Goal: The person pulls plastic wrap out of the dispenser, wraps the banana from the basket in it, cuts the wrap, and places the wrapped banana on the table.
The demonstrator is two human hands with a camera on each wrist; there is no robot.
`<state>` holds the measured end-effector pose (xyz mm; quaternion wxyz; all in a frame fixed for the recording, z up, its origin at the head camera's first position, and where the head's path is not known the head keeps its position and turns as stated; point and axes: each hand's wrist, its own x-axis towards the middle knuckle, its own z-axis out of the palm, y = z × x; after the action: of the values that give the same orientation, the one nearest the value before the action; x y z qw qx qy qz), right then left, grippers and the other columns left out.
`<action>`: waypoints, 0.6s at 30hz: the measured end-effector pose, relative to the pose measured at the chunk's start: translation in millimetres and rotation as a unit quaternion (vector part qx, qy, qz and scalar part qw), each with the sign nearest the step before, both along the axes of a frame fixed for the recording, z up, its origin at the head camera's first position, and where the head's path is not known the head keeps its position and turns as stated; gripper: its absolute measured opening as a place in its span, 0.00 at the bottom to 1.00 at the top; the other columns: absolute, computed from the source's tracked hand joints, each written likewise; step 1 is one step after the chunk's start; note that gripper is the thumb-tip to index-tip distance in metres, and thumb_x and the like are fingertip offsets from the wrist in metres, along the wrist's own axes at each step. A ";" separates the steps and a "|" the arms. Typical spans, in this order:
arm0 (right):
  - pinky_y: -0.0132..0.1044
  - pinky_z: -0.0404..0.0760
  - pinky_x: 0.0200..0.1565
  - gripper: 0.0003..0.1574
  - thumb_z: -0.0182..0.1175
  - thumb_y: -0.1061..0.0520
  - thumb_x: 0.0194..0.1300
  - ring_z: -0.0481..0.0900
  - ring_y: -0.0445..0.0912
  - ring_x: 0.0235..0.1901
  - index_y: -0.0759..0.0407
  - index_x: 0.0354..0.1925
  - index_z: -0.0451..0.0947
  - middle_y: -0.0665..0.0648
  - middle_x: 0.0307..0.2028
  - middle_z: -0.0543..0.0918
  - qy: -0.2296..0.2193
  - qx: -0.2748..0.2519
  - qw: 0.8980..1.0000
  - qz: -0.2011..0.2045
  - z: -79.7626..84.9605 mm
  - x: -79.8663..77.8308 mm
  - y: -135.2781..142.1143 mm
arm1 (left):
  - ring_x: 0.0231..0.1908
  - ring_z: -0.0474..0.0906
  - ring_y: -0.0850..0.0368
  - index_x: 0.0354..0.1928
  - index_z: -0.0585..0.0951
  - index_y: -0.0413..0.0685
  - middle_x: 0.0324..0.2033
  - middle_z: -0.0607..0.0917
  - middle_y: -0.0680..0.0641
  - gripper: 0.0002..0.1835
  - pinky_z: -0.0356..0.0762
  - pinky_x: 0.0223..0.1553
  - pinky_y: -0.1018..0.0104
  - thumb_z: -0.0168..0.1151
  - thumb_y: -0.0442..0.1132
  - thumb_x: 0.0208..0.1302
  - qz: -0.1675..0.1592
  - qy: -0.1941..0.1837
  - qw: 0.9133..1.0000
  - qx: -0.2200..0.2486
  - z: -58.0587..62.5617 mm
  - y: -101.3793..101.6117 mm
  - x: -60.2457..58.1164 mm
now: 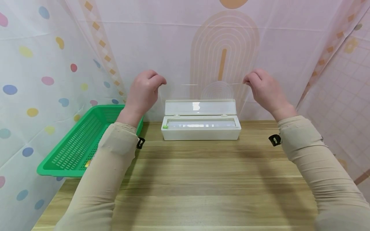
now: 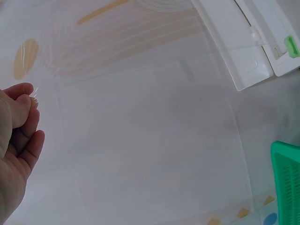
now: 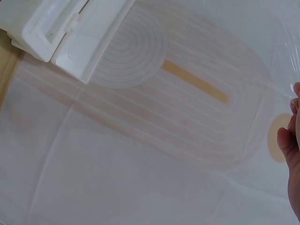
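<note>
A thin sheet of clear cling film (image 1: pixel 189 84) stretches between both hands, above a white cling film dispenser (image 1: pixel 200 134). My left hand (image 1: pixel 145 91) pinches one upper corner between thumb and forefinger; in the left wrist view the film gathers at the fingertips (image 2: pixel 33 101). At the opposite corner my right hand (image 1: pixel 266 91) pinches the film, which creases into fine pleats (image 3: pixel 291 56) in the right wrist view. The dispenser stands at the table's back with its lid (image 1: pixel 183 108) raised. A film roll lies inside, and a small green slider (image 1: pixel 165 127) sits at its left end.
A green plastic basket (image 1: pixel 47 171) stands at the left, under my left forearm, with a small yellow item (image 1: pixel 88 163) inside. Patterned cloth (image 1: pixel 162 45) hangs behind and at both sides of the wooden table (image 1: pixel 199 179).
</note>
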<state>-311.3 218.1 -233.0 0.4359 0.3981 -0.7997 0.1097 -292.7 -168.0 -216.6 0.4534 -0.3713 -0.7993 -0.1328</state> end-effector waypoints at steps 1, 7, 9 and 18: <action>0.50 0.79 0.38 0.03 0.57 0.73 0.67 0.77 0.61 0.34 0.72 0.38 0.72 0.68 0.34 0.77 0.002 0.000 1.000 0.001 0.5 0.2 0.0 | 0.34 0.76 0.38 0.34 0.83 0.33 0.30 0.81 0.36 0.11 0.79 0.39 0.50 0.55 0.15 0.59 0.000 0.000 1.000 0.000 0.5 0.0 0.3; 0.52 0.79 0.39 0.03 0.57 0.73 0.67 0.76 0.62 0.35 0.71 0.39 0.72 0.69 0.34 0.77 0.007 -0.001 1.000 0.004 3.0 1.3 0.5 | 0.35 0.76 0.39 0.34 0.84 0.33 0.31 0.81 0.36 0.10 0.78 0.40 0.51 0.57 0.16 0.60 0.002 -0.011 1.000 0.003 4.5 0.4 4.2; 0.52 0.78 0.39 0.02 0.57 0.73 0.67 0.76 0.62 0.35 0.72 0.39 0.72 0.69 0.34 0.77 0.008 -0.001 1.000 0.005 4.0 1.8 0.6 | 0.35 0.76 0.39 0.35 0.84 0.34 0.31 0.82 0.36 0.10 0.79 0.41 0.51 0.58 0.17 0.61 0.004 -0.016 1.000 0.005 5.6 0.4 5.5; 0.52 0.79 0.38 0.03 0.57 0.74 0.66 0.77 0.62 0.34 0.72 0.38 0.73 0.68 0.33 0.77 0.021 -0.008 1.000 0.010 8.0 5.1 0.6 | 0.36 0.77 0.39 0.35 0.84 0.34 0.31 0.82 0.36 0.09 0.79 0.41 0.51 0.59 0.17 0.60 0.003 -0.012 1.000 0.002 10.4 0.4 10.6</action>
<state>-306.2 218.7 -225.0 0.4541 0.4052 -0.7855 0.1121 -282.2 -167.6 -206.2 0.4452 -0.3665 -0.8054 -0.1370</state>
